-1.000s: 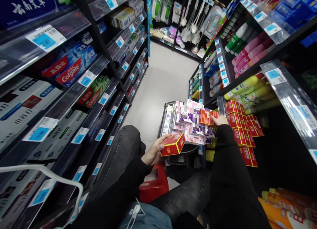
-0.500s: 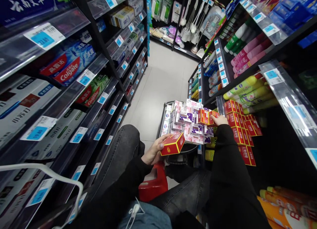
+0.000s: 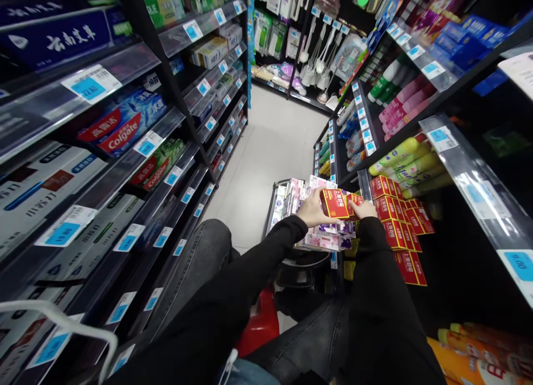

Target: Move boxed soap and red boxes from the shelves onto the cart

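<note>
My left hand grips a red soap box and holds it against the boxes in my right hand. My right hand is closed on more red boxes beside it. Both hands hover over a cart piled with pink and purple soap boxes. Just right of my hands, stacked red boxes fill a low shelf. I am seated, black sleeves and grey jeans in view.
Shelves of toothpaste line the left side, bottles the right. A red stool stands between my legs. The pale floor aisle runs ahead to hanging brushes. A white basket handle shows at lower left.
My left hand has carried its red box up and to the right, from beside my knee to my right hand's boxes over the cart. The view tilted slightly downward.
</note>
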A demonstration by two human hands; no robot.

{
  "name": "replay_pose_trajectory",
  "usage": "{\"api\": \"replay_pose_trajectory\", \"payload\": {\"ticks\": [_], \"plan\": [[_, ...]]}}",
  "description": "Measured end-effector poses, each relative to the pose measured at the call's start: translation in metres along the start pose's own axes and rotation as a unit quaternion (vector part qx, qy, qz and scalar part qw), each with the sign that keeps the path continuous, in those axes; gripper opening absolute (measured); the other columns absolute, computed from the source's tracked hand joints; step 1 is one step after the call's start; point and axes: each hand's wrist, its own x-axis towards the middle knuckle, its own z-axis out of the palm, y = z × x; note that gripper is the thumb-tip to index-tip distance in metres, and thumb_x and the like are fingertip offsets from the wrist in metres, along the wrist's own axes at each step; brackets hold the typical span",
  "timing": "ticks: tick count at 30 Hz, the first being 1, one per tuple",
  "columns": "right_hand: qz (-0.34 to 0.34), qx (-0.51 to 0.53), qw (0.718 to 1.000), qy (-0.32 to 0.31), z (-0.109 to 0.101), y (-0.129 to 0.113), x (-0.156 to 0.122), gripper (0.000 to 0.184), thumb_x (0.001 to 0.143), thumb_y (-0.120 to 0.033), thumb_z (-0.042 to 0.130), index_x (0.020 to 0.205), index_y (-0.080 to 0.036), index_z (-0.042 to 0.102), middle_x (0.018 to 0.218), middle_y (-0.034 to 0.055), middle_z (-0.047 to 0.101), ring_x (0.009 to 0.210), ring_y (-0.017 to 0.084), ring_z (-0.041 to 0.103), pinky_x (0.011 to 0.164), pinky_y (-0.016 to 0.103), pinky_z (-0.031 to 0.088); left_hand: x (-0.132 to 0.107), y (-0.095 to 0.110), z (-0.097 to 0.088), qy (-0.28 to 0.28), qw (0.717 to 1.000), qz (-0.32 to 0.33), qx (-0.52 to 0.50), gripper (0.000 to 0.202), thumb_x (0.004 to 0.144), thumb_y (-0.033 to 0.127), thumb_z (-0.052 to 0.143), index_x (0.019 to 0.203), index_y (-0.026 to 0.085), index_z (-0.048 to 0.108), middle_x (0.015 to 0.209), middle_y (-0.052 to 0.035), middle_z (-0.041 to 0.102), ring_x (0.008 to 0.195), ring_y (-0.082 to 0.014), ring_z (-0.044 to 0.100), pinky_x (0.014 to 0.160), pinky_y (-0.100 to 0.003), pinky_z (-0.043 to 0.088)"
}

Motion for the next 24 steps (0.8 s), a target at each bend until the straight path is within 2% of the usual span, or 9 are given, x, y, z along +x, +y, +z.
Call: {"api": "replay_pose_trajectory", "payload": {"ticks": [2, 4, 8, 12, 15, 21, 24], "plan": [[0.006, 0.006, 1.000, -0.010, -0.001, -0.002, -0.001, 0.079, 0.088, -0.068, 0.045, 0.129, -0.001, 0.053, 0.130, 0.0281, 0.056, 0.119, 0.033, 0.058, 0.097, 0.038, 0.046, 0.031, -0.010, 0.014, -0.026, 0.997, 0.010, 0.070, 0.108, 0.042, 0.041, 0.094, 0.131, 0.010, 0.043, 0.131, -0.0204, 0.052, 0.122, -0.0361, 0.051, 0.108, -0.048, 0.041], [0.007, 0.017, 1.000, -0.021, -0.002, -0.003, -0.001, 0.077, 0.091, -0.066, 0.041, 0.130, -0.001, 0.053, 0.131, 0.0264, 0.056, 0.120, 0.032, 0.058, 0.098, 0.038, 0.047, 0.052, -0.022, 0.024, -0.062, 0.991, 0.004, 0.120, 0.107, 0.044, 0.041, 0.093, 0.132, 0.008, 0.042, 0.132, -0.0213, 0.052, 0.124, -0.0368, 0.050, 0.109, -0.049, 0.039], [-0.002, 0.040, 0.999, -0.030, -0.004, -0.004, -0.002, 0.068, 0.093, -0.061, 0.042, 0.130, -0.005, 0.054, 0.131, 0.0212, 0.058, 0.121, 0.028, 0.058, 0.099, 0.034, 0.046, 0.072, -0.041, 0.030, -0.117, 0.976, 0.017, 0.186, 0.109, 0.047, 0.043, 0.092, 0.136, 0.010, 0.039, 0.136, -0.0223, 0.050, 0.127, -0.0387, 0.049, 0.116, -0.056, 0.025], [-0.002, 0.052, 0.998, -0.034, -0.004, -0.002, -0.002, 0.070, 0.093, -0.062, 0.039, 0.132, -0.005, 0.052, 0.132, 0.0217, 0.057, 0.119, 0.027, 0.059, 0.099, 0.034, 0.046, 0.082, -0.051, 0.032, -0.147, 0.965, 0.050, 0.211, 0.106, 0.049, 0.050, 0.090, 0.136, 0.013, 0.041, 0.140, -0.0216, 0.048, 0.134, -0.0394, 0.041, 0.118, -0.058, 0.019], [-0.003, 0.055, 0.998, -0.036, -0.003, -0.001, -0.001, 0.070, 0.093, -0.063, 0.039, 0.131, -0.005, 0.052, 0.132, 0.0225, 0.056, 0.118, 0.028, 0.059, 0.098, 0.034, 0.046, 0.085, -0.054, 0.038, -0.155, 0.958, 0.048, 0.236, 0.108, 0.047, 0.055, 0.089, 0.135, 0.012, 0.042, 0.141, -0.0226, 0.046, 0.138, -0.0423, 0.035, 0.117, -0.061, 0.015], [-0.014, 0.059, 0.997, -0.036, -0.003, 0.002, 0.000, 0.067, 0.093, -0.062, 0.039, 0.129, -0.007, 0.052, 0.131, 0.0218, 0.057, 0.118, 0.028, 0.059, 0.097, 0.035, 0.046, 0.083, -0.055, 0.048, -0.148, 0.957, 0.044, 0.248, 0.110, 0.045, 0.055, 0.089, 0.135, 0.009, 0.043, 0.136, -0.0237, 0.049, 0.130, -0.0409, 0.043, 0.114, -0.053, 0.030], [-0.023, 0.061, 0.997, -0.037, -0.003, 0.003, 0.000, 0.065, 0.093, -0.061, 0.041, 0.128, -0.008, 0.053, 0.131, 0.0207, 0.057, 0.118, 0.027, 0.059, 0.096, 0.033, 0.046, 0.084, -0.057, 0.048, -0.147, 0.959, 0.046, 0.238, 0.112, 0.047, 0.054, 0.088, 0.137, 0.008, 0.040, 0.135, -0.0240, 0.049, 0.129, -0.0407, 0.044, 0.111, -0.052, 0.033]]}}
